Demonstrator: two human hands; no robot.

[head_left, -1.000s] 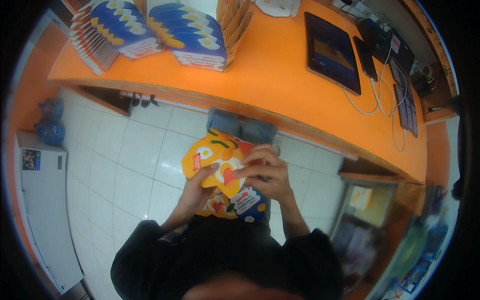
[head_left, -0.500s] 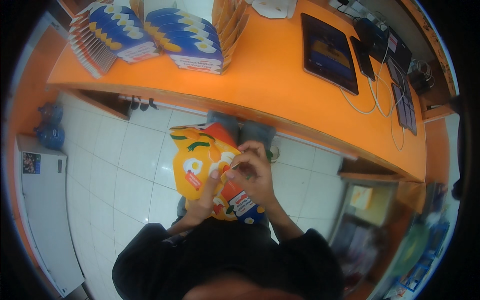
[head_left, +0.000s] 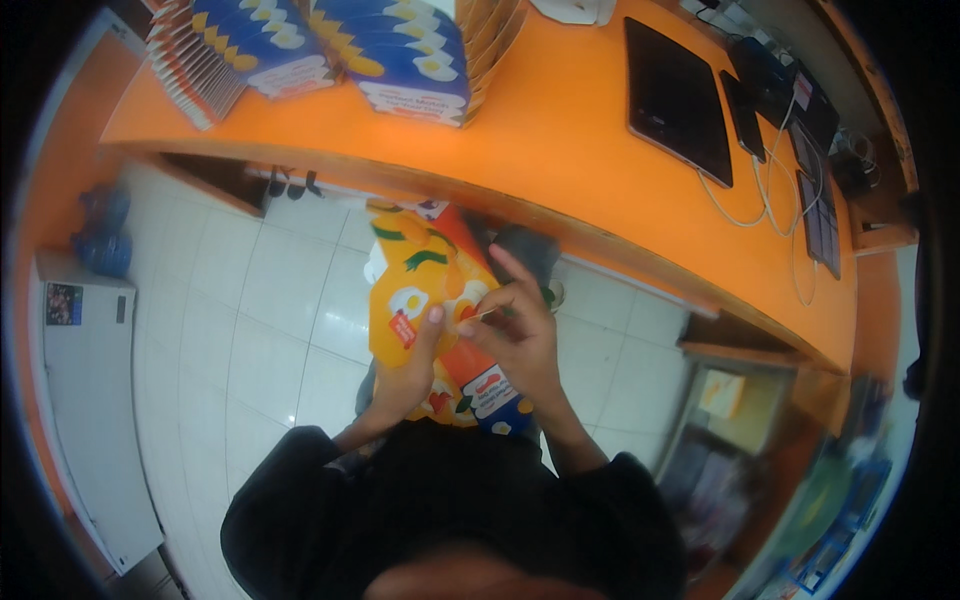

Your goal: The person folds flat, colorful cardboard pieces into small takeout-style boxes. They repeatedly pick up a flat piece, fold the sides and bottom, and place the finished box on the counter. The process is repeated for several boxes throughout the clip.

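Observation:
A yellow, orange and blue printed carton (head_left: 390, 330) with egg pictures lies tilted over my lap, below the desk's front edge. My left hand (head_left: 408, 378) grips its lower left part, with the thumb on the printed face. Over the carton's right side, my right hand (head_left: 525, 335) pinches a thin pale strip or flap edge (head_left: 479, 315) between thumb and fingers. Its index finger points up and away. Whether that strip is part of the carton cannot be made out.
On the orange desk (head_left: 560, 150) stand several blue and yellow folded cartons (head_left: 415, 85) at far left. A tablet (head_left: 680, 100), phones (head_left: 820, 220) and white cables lie at right. A white cabinet (head_left: 90, 400) and blue water bottles (head_left: 103, 250) stand left; a shelf (head_left: 720, 440) is at lower right.
The carton and both hands sit slightly higher and further right in the picture. My right index finger has straightened upward while the pinch stays. The tablet's lit screen has turned dark.

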